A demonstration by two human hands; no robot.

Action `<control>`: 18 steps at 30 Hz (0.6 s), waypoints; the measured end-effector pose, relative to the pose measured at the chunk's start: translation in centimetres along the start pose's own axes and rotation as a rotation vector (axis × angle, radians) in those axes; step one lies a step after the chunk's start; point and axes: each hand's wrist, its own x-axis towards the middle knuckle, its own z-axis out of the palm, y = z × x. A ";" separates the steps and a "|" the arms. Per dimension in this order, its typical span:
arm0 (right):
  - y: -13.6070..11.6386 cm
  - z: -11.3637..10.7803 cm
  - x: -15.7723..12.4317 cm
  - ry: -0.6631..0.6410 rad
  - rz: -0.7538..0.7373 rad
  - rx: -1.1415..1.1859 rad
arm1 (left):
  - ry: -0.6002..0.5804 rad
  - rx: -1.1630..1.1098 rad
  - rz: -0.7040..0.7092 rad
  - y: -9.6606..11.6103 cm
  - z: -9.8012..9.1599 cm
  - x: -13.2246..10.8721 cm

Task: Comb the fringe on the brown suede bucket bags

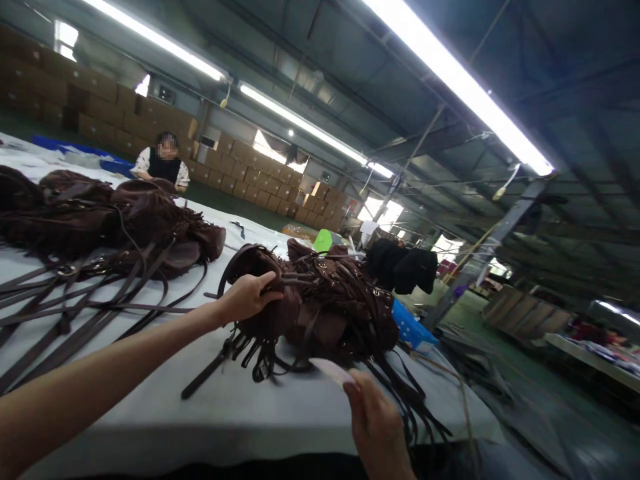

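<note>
My left hand (253, 295) is closed on the upper part of a dark brown fringed bag (277, 313), thumb and fingers pinching its edge or strap. That bag lies at the near side of a heap of similar brown bags (345, 313) with metal eyelets and long dangling straps. Lower right, my right hand (377, 420) pinches a thin, flat, whitish piece (331, 371), slightly blurred, its narrow end pointing left. It is held in front of the heap; whether it touches the bags I cannot tell.
More brown fringed bags (145, 220) with trailing straps (75, 313) lie on the white-covered table (210, 413) at left. A blue box (413, 327) stands by the heap's right end. Across the table is a person (164, 163). Stacked cartons (250, 177) line the back wall.
</note>
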 end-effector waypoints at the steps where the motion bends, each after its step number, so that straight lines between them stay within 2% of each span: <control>1: -0.6 -0.1 2.0 -0.012 -0.029 0.008 | 0.001 -0.004 0.005 0.6 0.0 -0.1; 4: -2.5 0.9 6.9 -0.119 -0.106 -0.009 | 0.016 -0.125 -0.019 2.3 0.6 -0.1; 7: -4.0 3.3 8.4 -0.293 -0.115 -0.102 | 0.039 -0.291 -0.112 3.1 1.1 0.3; 9: -5.0 5.2 7.1 -0.416 -0.089 -0.147 | 0.075 -0.380 -0.187 3.1 1.0 0.8; 12: -6.2 7.2 2.9 -0.534 0.002 -0.113 | 0.232 -0.467 -0.276 1.9 0.6 1.6; 15: -7.0 7.9 -1.0 -0.561 0.114 -0.009 | 0.312 -0.460 -0.324 -0.2 1.1 1.8; 18: -7.6 7.8 -3.3 -0.552 0.193 0.052 | 0.363 -0.503 -0.484 -2.5 2.8 1.1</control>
